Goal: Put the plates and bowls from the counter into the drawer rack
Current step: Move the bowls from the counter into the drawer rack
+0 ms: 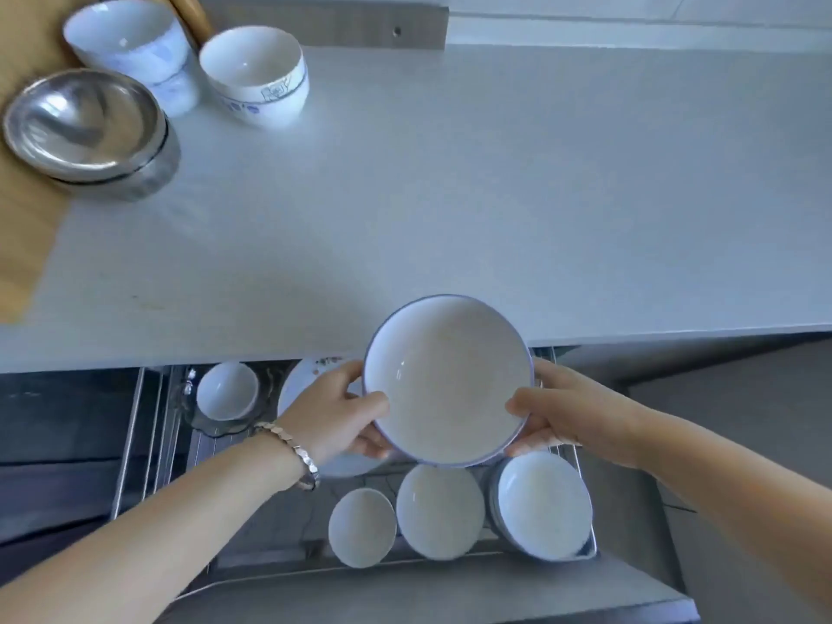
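A large white bowl with a thin blue rim (448, 380) hangs over the counter's front edge and the open drawer rack (148, 425). My left hand (335, 414) grips its left rim, thumb inside and fingers underneath. My right hand (551, 412) grips its right rim the same way. Below, the rack holds a small bowl (227, 389) at the back left, a plate (306, 380) partly hidden by my left hand, two white bowls (362, 526) (439, 511) in front, and a stack of bowls (544, 504) at the right.
On the white counter (495, 195) at the back left stand two white cups with blue patterns (135, 42) (256, 74) and stacked steel bowls (88, 128) on a wooden board (22, 218). A bracelet circles my left wrist.
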Tool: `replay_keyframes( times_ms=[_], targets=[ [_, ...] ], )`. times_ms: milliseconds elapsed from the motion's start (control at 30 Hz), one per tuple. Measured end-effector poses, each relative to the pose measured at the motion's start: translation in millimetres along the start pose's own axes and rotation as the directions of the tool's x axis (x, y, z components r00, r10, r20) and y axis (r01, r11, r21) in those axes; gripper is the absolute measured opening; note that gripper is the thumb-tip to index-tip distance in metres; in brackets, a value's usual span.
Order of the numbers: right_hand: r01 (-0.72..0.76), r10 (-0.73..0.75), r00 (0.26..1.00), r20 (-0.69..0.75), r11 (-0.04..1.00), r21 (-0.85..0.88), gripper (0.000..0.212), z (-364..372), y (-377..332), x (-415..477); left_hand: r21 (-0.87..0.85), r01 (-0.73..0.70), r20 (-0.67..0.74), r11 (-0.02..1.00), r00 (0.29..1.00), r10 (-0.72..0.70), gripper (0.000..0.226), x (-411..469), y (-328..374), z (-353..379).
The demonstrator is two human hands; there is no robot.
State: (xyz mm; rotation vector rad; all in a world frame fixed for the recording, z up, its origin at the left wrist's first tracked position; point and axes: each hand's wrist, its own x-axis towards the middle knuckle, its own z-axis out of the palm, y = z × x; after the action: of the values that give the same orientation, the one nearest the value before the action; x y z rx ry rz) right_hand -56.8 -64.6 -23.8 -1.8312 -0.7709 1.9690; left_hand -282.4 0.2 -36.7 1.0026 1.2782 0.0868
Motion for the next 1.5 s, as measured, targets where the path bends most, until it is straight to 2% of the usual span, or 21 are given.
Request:
replay_keyframes(
  times_ms=[100, 200, 300, 333, 500, 600, 767, 900, 1000, 1067, 1133, 1200, 1500],
  targets=[
    [-0.036, 0.039, 0.999, 0.024, 0.991, -0.128, 0.046, 1, 43, 1, 0.037, 0.054, -0.030, 0.998, 0.998, -0.053, 0.029, 2, -47, 32],
    [-0.106, 0.098, 0.994, -0.043, 0.969, -0.222, 0.035, 5, 86, 23, 0.065, 0.114, -0.050, 0.991, 0.993, -0.111, 0.031, 18, -92, 56],
    [-0.163, 0.088, 0.983, -0.158, 0.816, -0.555, 0.017, 8, 123, 53, 0.135, 0.174, -0.032, 0.975, 0.985, -0.171, 0.040, 41, -131, 74],
    [-0.188, 0.096, 0.979, -0.180, 0.761, -0.620, 0.017, 9, 131, 62, 0.153, 0.201, -0.034, 0.968, 0.980, -0.198, 0.042, 48, -141, 79],
    [-0.198, 0.122, 0.980, -0.156, 0.569, -0.798, 0.018, 15, 162, 112, 0.114, 0.357, -0.049, 0.927, 0.934, -0.354, 0.041, 81, -182, 93],
    [-0.163, 0.112, 0.986, -0.125, 0.457, -0.874, 0.033, 17, 173, 136, 0.003, 0.433, -0.042, 0.901, 0.901, -0.433, 0.042, 94, -200, 98],
    [-0.153, 0.155, 0.981, -0.118, 0.242, -0.958, 0.034, 21, 183, 156, 0.053, 0.452, -0.069, 0.890, 0.891, -0.449, 0.053, 104, -212, 110],
    [-0.150, 0.133, 0.983, -0.124, 0.203, -0.968, 0.029, 26, 187, 163, 0.092, 0.452, -0.120, 0.887, 0.889, -0.441, 0.064, 106, -217, 113],
    [-0.143, 0.128, 0.985, -0.120, 0.182, -0.973, 0.030, 28, 186, 166, 0.144, 0.477, -0.133, 0.867, 0.878, -0.460, 0.064, 107, -221, 111],
    [-0.138, 0.096, 0.988, -0.122, 0.185, -0.973, 0.036, 31, 186, 166, 0.301, 0.442, -0.121, 0.845, 0.897, -0.426, 0.055, 109, -219, 106],
    [-0.138, 0.061, 0.990, -0.127, 0.244, -0.960, 0.043, 33, 189, 167, 0.501, 0.363, -0.132, 0.786, 0.929, -0.345, 0.047, 113, -214, 99],
    [-0.139, 0.056, 0.990, -0.128, 0.290, -0.947, 0.045, 34, 190, 167, 0.609, 0.299, -0.139, 0.735, 0.952, -0.273, 0.049, 119, -208, 95],
    [-0.127, -0.031, 0.990, -0.135, 0.184, -0.975, 0.035, 35, 199, 169, 0.754, 0.199, -0.069, 0.627, 0.972, -0.225, 0.051, 131, -203, 96]
  ],
)
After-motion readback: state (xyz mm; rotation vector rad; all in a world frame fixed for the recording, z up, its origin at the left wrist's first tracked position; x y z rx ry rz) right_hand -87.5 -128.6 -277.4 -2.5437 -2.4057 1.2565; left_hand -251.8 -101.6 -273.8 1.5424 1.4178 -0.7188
